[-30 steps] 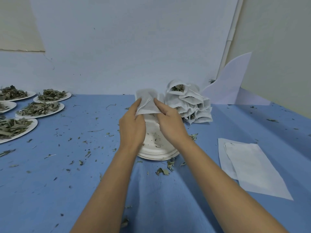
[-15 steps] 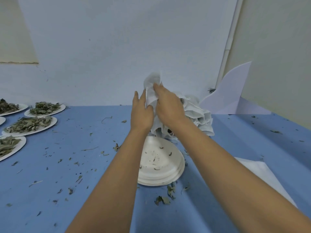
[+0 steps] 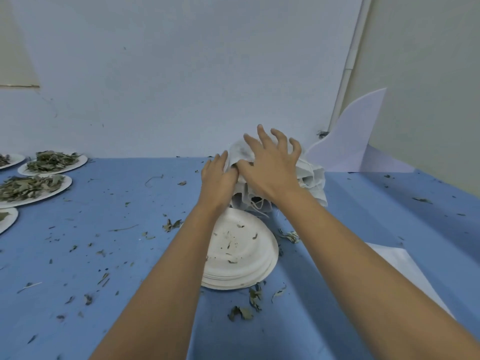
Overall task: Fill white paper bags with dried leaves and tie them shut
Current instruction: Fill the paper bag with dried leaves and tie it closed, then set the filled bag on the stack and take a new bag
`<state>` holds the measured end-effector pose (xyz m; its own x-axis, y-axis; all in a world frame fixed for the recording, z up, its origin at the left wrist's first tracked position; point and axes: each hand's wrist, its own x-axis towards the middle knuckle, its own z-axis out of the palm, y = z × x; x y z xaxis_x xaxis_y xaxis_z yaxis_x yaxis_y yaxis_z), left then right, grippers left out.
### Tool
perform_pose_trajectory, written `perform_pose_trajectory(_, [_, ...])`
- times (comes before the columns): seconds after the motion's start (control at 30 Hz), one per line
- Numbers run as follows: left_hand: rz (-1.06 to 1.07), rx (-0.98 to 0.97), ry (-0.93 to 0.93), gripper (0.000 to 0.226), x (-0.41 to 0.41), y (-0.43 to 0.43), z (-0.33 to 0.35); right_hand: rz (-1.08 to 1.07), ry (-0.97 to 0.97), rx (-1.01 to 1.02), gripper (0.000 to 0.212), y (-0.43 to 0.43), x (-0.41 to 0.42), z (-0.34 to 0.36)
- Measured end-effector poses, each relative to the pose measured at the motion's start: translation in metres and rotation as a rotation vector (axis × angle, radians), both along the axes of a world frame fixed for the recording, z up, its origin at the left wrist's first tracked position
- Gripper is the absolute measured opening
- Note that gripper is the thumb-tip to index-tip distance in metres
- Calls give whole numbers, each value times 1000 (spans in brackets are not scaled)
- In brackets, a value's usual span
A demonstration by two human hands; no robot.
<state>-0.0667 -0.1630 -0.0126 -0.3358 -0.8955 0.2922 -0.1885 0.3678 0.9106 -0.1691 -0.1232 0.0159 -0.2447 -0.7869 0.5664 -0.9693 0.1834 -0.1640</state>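
Head view, step: by my reading, a filled bag is being set onto the heap at the far side of the table.
Top bag point(image 3: 240, 152): white and crumpled, it lies on the crest of the pile of filled bags point(image 3: 313, 178), under both hands.
Left hand point(image 3: 219, 175): its fingers are laid fairly straight against the bag's left flank. They press it and do not grip it.
Right hand point(image 3: 270, 165): it is spread wide over the bag, fingertips a little hooked and thumb reaching left along the fold. It grips nothing.
Doing it well: seat the bag with its tied neck tucked inward, press lightly so it nests among its neighbours, then lift both palms straight up.
Risk: the heap looks loose and strings trail at its near edge, so a sideways drag could topple bags onto the stack of paper plates point(image 3: 241, 255).
Next supplies: flat empty bags point(image 3: 400, 266) lie near the right forearm. Plates of dried leaves point(image 3: 33, 188) wait well apart at the left edge.
Surface: a blue table cover point(image 3: 104, 255) is littered with leaf crumbs point(image 3: 240, 313), thickest around the plate stack.
Room: a pale wall stands close behind the table, with a curved white sheet point(image 3: 355, 141) propped in the right corner beside a pipe.
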Motion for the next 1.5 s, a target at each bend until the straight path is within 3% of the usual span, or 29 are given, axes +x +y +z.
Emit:
perform_pose_trajectory(0.13, [104,-195,-42,64,-3,24,3,101,-318,-381,39,36,-1,-8])
perform_pose_trajectory(0.23, [179,-298,12,52,-12,55,0,73,-495,-421,25,68,-9,-24])
perform_pose_trajectory(0.33, [93,-283,21,28,-29,89,-8,-107,-709,-423,15,91,-26,-37])
perform_pose_trajectory(0.43, [-125,-269,-230,28,-53,116,-23,-253,-947,-448,22,110,-47,-48])
perform_pose_trajectory(0.57, [-350,-378,-497,24,-72,138,-43,-322,-1064,-440,28,125,-63,-63])
perform_pose_trajectory(0.77, [-274,-574,-720,17,-74,145,-58,-330,-1170,-473,33,128,-66,-77])
perform_pose_trajectory(0.93, [-198,-489,-620,23,-79,149,-61,-238,-1446,-551,34,128,-61,-76])
perform_pose_trajectory(1.07, [-107,-203,-394,26,-78,150,-56,-23,-1834,-612,28,126,-57,-73])
perform_pose_trajectory(1.23, [-129,28,-225,30,-71,139,-50,129,-2004,-617,25,126,-48,-73])
perform_pose_trajectory(1.37, [-53,105,-200,37,-59,128,-46,209,-2030,-671,20,126,-42,-67])
perform_pose_trajectory(1.43, [-16,76,-200,36,-52,126,-43,121,-1733,-614,15,125,-43,-65])
perform_pose_trajectory(1.5, [10,40,-146,28,-45,122,-38,19,-1259,-399,22,126,-44,-66])
